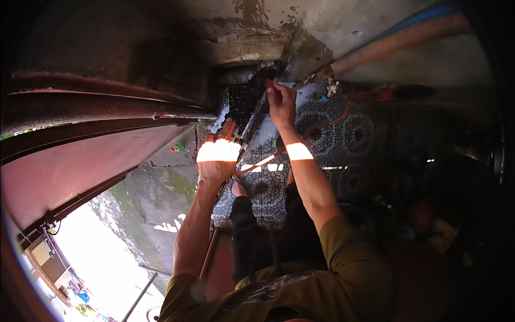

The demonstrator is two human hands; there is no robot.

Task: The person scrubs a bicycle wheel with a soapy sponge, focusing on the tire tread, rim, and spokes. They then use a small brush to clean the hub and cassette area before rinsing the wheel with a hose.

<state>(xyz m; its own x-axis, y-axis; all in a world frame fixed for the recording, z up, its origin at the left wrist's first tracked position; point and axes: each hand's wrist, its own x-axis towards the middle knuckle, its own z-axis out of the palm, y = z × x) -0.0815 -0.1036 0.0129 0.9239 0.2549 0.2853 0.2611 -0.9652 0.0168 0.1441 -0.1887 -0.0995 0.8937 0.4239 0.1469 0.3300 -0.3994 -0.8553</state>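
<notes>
The left hand [217,161] was closed around the lower part of a dark metal bar [251,126], while the right hand [281,102] pinched its upper end with fingertips near the wall corner. The bar lay against the patterned tile floor [354,134], its long axis running from lower left to upper right, top end pointing toward the grimy concrete wall [322,32]. The fingertip pinch looked weak; the bar could likely slip and snag the orange cord [327,121] just beside it.
</notes>
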